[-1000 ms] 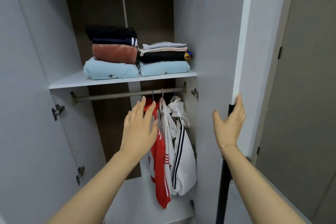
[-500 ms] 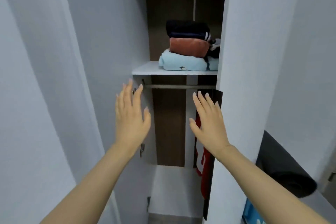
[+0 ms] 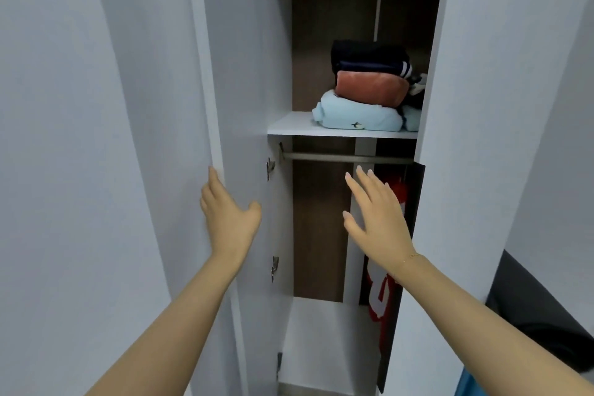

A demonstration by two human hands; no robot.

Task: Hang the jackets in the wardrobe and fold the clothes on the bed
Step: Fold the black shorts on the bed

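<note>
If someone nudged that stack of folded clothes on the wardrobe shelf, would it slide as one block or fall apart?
Probably it would come apart. The stack of folded clothes is soft, separate layers, so the dark top piece would likely slip off the rust one. The pale blue bottom piece is widest, so it might stay put on the shelf. All look floppy, not fragile.

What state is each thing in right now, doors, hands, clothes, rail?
left door: partly open, left hand on its edge
right door: partly closed
left hand: open, fingers on the door edge
right hand: open, held apart, touching nothing
folded clothes: stacked on the shelf
red jacket: hanging
rail: bare where visible
</note>
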